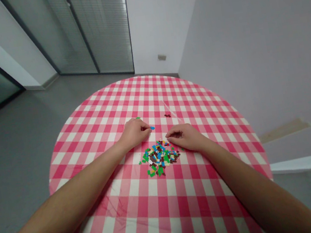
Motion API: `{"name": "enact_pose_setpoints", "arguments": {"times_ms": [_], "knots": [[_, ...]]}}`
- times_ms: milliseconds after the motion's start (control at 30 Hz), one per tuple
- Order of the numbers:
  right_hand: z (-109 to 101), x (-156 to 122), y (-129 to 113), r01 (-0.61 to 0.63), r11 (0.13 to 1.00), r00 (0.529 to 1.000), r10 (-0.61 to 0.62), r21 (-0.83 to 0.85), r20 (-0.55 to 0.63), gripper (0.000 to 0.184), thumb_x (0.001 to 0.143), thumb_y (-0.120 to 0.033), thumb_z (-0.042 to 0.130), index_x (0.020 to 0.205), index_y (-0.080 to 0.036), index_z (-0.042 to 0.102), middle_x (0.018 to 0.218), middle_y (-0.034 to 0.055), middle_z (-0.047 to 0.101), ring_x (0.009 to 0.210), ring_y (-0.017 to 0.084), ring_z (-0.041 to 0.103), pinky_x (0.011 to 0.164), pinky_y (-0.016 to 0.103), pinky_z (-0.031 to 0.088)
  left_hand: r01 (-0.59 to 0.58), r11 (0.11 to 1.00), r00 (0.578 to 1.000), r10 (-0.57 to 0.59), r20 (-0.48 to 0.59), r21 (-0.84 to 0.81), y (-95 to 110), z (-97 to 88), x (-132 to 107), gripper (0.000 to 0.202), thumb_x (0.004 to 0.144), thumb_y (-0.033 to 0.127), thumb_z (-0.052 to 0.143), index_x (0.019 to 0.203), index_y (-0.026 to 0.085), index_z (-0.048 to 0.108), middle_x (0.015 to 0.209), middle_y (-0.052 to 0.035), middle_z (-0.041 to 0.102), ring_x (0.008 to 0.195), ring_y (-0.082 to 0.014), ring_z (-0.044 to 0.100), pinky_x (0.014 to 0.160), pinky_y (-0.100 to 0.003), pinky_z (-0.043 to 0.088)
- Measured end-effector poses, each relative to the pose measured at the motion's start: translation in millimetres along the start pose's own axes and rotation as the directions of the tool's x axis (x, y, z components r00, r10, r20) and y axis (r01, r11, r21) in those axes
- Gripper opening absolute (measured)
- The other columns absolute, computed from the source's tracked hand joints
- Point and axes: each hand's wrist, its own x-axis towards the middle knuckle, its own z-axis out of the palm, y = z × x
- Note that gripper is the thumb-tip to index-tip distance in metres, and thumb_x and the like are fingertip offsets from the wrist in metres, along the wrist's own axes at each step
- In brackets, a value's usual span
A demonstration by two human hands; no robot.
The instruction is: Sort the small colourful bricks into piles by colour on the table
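A loose pile of small toy building bricks (161, 155) in green, blue, brown, white and yellow lies on the tablecloth between my forearms. My left hand (137, 133) is just beyond the pile's left side, its thumb and fingers pinched at a small blue brick (152, 128). To the right, my right hand (186, 137) rests low at the pile's far right edge. Its fingers are curled and the fingertips come together; anything between them is too small to make out. A few dark brown bricks (167, 116) lie apart, farther out. One green brick (138, 118) shows just past my left knuckles.
The round table wears a red-and-white checked tablecloth (170, 215), wrinkled at the near left. Beyond it stand a glass partition with blinds (102, 31) and a white wall with an outlet (162, 57). A grey wall (275, 55) rises on the right.
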Motion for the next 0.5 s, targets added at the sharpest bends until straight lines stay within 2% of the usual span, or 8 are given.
{"name": "enact_pose_setpoints", "arguments": {"times_ms": [133, 333, 400, 500], "knots": [[-2.7, -1.2, 0.1, -0.005, 1.000, 0.999, 0.006, -0.023, 0.046, 0.014, 0.081, -0.023, 0.064, 0.089, -0.020, 0.075, 0.085, 0.0048, 0.075, 0.075, 0.017, 0.068, 0.068, 0.029, 0.053, -0.007, 0.999, 1.000, 0.007, -0.007, 0.035, -1.5, 0.2, 0.2, 0.021, 0.082, 0.026, 0.060, 0.073, 0.020, 0.078, 0.073, -0.0071, 0.072, 0.073, -0.0195, 0.060, 0.076, -0.036, 0.042], [1.8, 0.1, -12.0, 0.080, 0.994, 0.995, -0.075, -0.077, 0.061, 0.015, 0.083, -0.018, 0.062, 0.089, -0.021, 0.076, 0.085, 0.0046, 0.074, 0.075, 0.016, 0.067, 0.068, 0.029, 0.050, 0.021, 1.000, 1.000, -0.021, 0.004, 0.012, 3.5, -6.9, -0.4, 0.018, 0.080, 0.027, 0.061, 0.079, 0.021, 0.078, 0.079, -0.0076, 0.073, 0.079, -0.0213, 0.061, 0.081, -0.038, 0.044], [3.7, 0.3, -13.7, 0.088, 0.993, 0.994, -0.082, -0.081, 0.067, 0.015, 0.083, -0.018, 0.062, 0.090, -0.021, 0.076, 0.085, 0.0046, 0.075, 0.075, 0.016, 0.066, 0.068, 0.029, 0.050, -0.022, 0.999, 0.998, 0.024, 0.055, -0.044, 9.4, -11.5, -1.8, 0.016, 0.078, 0.023, 0.062, 0.078, 0.022, 0.078, 0.081, -0.0067, 0.074, 0.081, -0.0207, 0.062, 0.084, -0.037, 0.045], [5.0, 0.4, -12.7, 0.079, 0.993, 0.996, -0.074, -0.085, 0.058, 0.015, 0.083, -0.019, 0.062, 0.090, -0.020, 0.075, 0.085, 0.0046, 0.074, 0.074, 0.016, 0.066, 0.067, 0.028, 0.049, -0.104, 0.976, 0.957, 0.151, 0.249, -0.190, 18.3, -17.2, -5.4, 0.012, 0.073, 0.019, 0.065, 0.071, 0.022, 0.076, 0.075, -0.0035, 0.073, 0.074, -0.0179, 0.063, 0.081, -0.034, 0.046]]}}
